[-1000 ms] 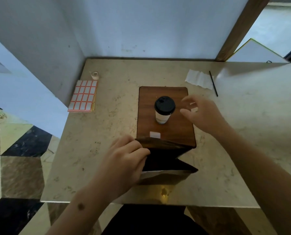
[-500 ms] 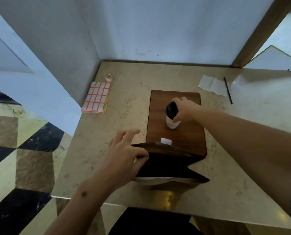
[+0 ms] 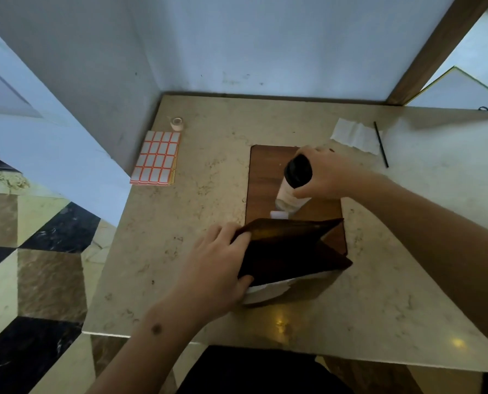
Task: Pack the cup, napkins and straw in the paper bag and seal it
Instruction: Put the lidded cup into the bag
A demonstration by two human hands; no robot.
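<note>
A brown paper bag [image 3: 291, 251] stands open at the near end of the wooden board [image 3: 265, 177]. My left hand [image 3: 217, 268] grips the bag's left rim and holds its mouth apart. A white paper cup [image 3: 289, 191] with a black lid hangs tilted above the board, just behind the bag's mouth, with my right hand [image 3: 325, 174] wrapped around its upper part. White napkins [image 3: 353, 135] lie flat at the back right of the table. Beside them, to the right, lies a thin black straw [image 3: 380, 143].
A sheet of white stickers with orange borders [image 3: 157, 157] lies at the table's left edge, a small tape roll [image 3: 177, 123] behind it. A small white sticker [image 3: 278, 214] sits on the board by the bag. Walls close the back and left.
My right hand reached the cup, closed around it, and has lifted and tilted it toward the bag. My left hand stays on the bag's rim. The camera has shifted.
</note>
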